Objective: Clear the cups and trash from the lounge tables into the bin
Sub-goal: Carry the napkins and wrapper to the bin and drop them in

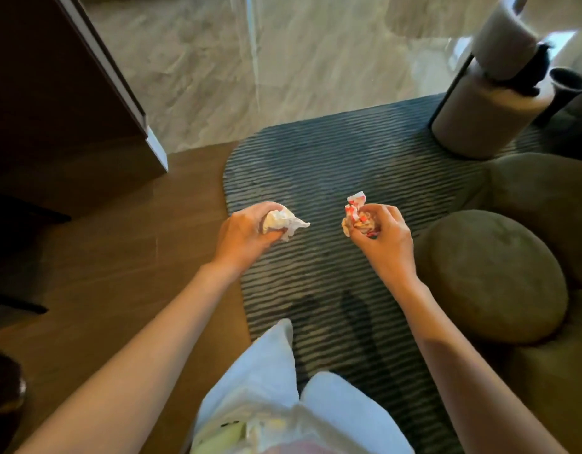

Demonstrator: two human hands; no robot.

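Head view looks down on a person standing at the edge of a striped rug [332,152], with a brown wood floor [119,257] to their left and pale marble floor [250,60] beyond. Green round cushions [489,276] crowd the right side, and behind them stands a grey cylinder [479,116] with a second grey roll tilted on top of it; whether that is a stool, a table base or a bin I cannot tell. A dark wall panel [53,93] fills the upper left.

Both arms reach forward over the rug. The left hand [247,234] has its fingers curled tight round a white paper wad [283,221], a corner of which pokes out toward the right. The right hand [381,231] grips a red and white wrapper [356,214], crumpled, with one end sticking up past the fingers. The two hands are apart and held at about the same height, well above the floor.

My reading is that the trash is already collected and is being carried, so the step in hand is the walk to the bin. No bin shows for certain, so the next move calls for finding it, bringing both hands over its mouth and letting go one wad at a time so nothing drops on the rug.

The wrapper carries red printing, but it is too crushed and blurred to read; no other writing can be made out
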